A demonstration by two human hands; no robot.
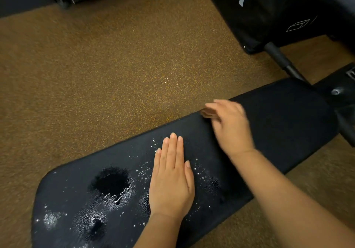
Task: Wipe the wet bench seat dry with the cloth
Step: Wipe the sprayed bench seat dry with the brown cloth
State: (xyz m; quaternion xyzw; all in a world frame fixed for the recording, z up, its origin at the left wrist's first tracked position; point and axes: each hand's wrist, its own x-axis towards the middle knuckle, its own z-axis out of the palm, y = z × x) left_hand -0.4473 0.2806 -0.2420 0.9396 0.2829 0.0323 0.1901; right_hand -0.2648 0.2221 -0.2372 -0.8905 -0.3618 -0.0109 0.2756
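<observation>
Your right hand [231, 124], motion-blurred, grips a small folded brown cloth [208, 113] at the far edge of the black padded bench seat [278, 117], beside open speckled brown floor [115, 71]. Your left hand [172, 178] lies flat, fingers straight, on the wet, droplet-covered near end, holding nothing. Most of the cloth is hidden under your fingers.

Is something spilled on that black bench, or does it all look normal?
Yes. Water lies on the near end of the bench seat: a puddle and scattered droplets around the flat left hand. The right hand holds a brown cloth on the dry part.
</observation>
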